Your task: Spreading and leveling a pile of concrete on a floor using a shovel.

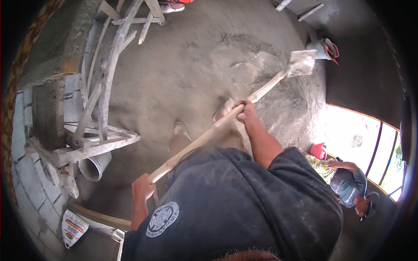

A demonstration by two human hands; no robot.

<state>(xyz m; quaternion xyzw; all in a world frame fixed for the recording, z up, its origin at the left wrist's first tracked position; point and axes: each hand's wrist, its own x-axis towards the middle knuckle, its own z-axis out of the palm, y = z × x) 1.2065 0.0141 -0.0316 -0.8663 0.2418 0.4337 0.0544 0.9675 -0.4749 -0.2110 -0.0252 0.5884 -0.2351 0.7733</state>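
A long pale wooden shovel point(198, 143) crosses in front of my body, rising from lower left to upper right. My left hand point(143, 188) is closed on the lower end of its handle. My right hand point(245, 110) grips the shaft farther up, above my sandalled foot. The shovel's blade point(301, 61), coated pale and slightly blurred, is at the upper right, over grey material point(287, 108) spread along the floor's edge. Just beyond the blade a bucket point(319, 51) with red items in it stands by the dark wall.
Wooden scaffolding point(123, 39) and a block wall point(43, 187) line the left, with a grey bucket point(91, 165) below and a sack point(74, 228). A co-worker point(348, 185) is at the right beside a red container point(318, 151) and bright opening. Another person's foot point(173, 8) shows at the top.
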